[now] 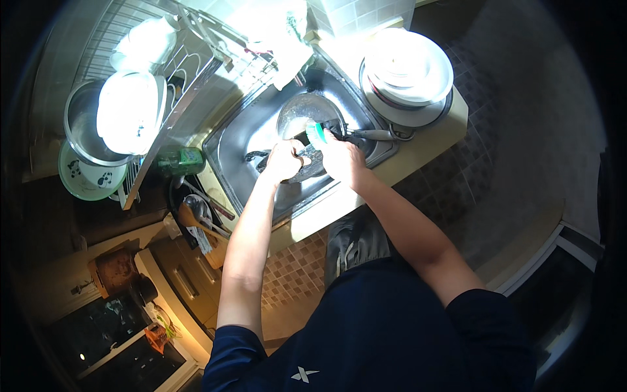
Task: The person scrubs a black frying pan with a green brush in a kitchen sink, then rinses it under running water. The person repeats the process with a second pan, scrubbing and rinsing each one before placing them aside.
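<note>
My right hand point(340, 156) grips a green brush with pale bristles point(317, 133) over the steel sink point(232, 142). With its fingers curled on the rim, my left hand point(285, 161) holds a dark, wet piece of cookware point(313, 169) tilted in the basin. A black handle point(257, 155) shows left of that hand; whether it belongs to the same piece, I cannot tell. Behind both hands lies a round, shiny lid or pan point(306, 110). A grey handle point(374, 134) reaches over the right edge of the sink.
Stacked white plates and bowls point(409, 66) stand on the counter to the right. At left, a dish rack point(183, 105) carries bowls and a steel basin point(83, 122). A green bottle point(181, 161) and a holder with a wooden spoon point(188, 215) are near the sink's left side.
</note>
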Tool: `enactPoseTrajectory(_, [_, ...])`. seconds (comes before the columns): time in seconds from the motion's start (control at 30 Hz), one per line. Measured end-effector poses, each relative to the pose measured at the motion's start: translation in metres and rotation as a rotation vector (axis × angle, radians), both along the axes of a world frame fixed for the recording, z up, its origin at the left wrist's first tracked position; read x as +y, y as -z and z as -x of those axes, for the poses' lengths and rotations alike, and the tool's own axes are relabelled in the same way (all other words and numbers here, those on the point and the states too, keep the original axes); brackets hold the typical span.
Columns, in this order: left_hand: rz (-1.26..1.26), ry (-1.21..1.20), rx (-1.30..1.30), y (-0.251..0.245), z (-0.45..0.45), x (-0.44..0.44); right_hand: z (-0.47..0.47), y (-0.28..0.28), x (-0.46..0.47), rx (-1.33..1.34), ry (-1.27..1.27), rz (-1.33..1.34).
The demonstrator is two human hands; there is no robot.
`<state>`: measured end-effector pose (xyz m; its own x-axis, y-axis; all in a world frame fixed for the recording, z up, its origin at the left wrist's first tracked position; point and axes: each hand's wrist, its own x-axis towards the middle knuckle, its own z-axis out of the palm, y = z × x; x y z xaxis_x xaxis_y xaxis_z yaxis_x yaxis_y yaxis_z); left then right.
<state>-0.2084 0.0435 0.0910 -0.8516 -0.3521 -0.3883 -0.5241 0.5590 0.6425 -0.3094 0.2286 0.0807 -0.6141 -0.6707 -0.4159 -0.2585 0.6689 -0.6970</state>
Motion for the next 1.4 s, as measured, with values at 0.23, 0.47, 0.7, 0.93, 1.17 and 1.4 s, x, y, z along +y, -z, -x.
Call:
enactPoseTrajectory(0.23, [0.059, 0.040, -0.168, -0.011, 0.006, 0.007, 0.004, 0.021, 0.006, -0.085, 0.109, 0.212])
enactPoseTrajectory(0.47, [0.082, 0.045, -0.161, -0.018, 0.001, 0.012, 0.035, 0.011, -0.015, -0.076, -0.297, 0.122])
enactPoseTrajectory(0.7, [0.031, 0.020, -0.202, -0.031, -0.006, 0.011, 0.049, -0.004, -0.038, -0.065, -0.541, -0.047])
enactPoseTrajectory(0.93, [0.121, 0.081, -0.142, -0.023, -0.045, 0.000, 0.052, -0.004, -0.039, -0.144, -0.474, -0.021])
enactPoseTrajectory(1.17, [0.023, -0.076, -0.039, 0.002, -0.048, -0.005, 0.049, 0.020, -0.022, -0.219, -0.213, 0.241])
enactPoseTrajectory(1.4, [-0.048, -0.026, 0.014, 0.007, -0.043, -0.024, 0.028, 0.030, 0.012, -0.024, 0.187, 0.124])
